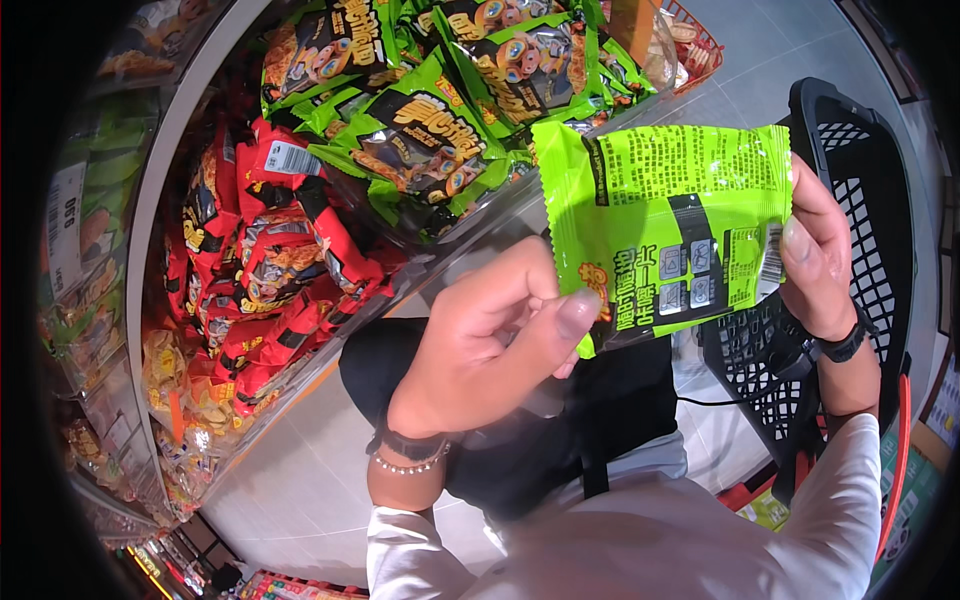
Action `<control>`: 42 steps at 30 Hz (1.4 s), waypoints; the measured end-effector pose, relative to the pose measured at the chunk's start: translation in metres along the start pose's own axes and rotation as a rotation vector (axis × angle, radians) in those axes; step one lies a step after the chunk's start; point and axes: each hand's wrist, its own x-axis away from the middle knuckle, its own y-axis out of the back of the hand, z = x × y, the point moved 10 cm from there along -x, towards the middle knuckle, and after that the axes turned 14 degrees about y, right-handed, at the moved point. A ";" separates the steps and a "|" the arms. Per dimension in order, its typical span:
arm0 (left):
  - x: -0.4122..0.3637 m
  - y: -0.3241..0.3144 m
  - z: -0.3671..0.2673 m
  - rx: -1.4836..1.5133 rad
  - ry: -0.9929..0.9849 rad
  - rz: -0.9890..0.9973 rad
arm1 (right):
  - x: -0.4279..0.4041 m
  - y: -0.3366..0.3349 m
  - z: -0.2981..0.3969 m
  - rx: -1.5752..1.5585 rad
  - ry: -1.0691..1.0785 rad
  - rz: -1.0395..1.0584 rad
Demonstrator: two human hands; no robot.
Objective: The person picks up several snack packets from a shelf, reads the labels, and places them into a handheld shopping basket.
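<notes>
A bright green snack packet [660,225] is held up in front of me, its printed back with a barcode turned towards the camera. My left hand [495,322] pinches its lower left corner between thumb and bent fingers. At the packet's other end, my right hand [817,240] grips the side, thumb on the front near the barcode and fingers mostly hidden behind. Just beyond lies a heap of green and black snack packets [427,135] in a clear bin. Red snack packets [277,247] fill the neighbouring compartment, left of my left hand.
A black plastic shopping basket [862,225] with a mesh wall stands at the right, beside my right forearm. Clear shelf walls [330,337] edge the bins. An orange-red basket [694,45] holds small wrapped items at the back. Pale floor tiles [300,480] show below the display.
</notes>
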 end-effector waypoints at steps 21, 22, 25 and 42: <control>0.011 0.026 -0.024 -0.140 -0.155 -0.171 | 0.007 -0.011 0.009 0.064 0.022 0.187; 0.011 0.025 -0.024 -0.139 -0.156 -0.171 | 0.011 -0.010 0.004 0.086 -0.041 0.208; 0.006 0.021 -0.021 0.011 -0.136 -0.109 | 0.009 -0.017 0.012 0.021 0.104 0.207; 0.013 -0.009 -0.023 -0.309 -0.227 0.014 | 0.010 -0.038 -0.012 -0.198 -0.162 0.304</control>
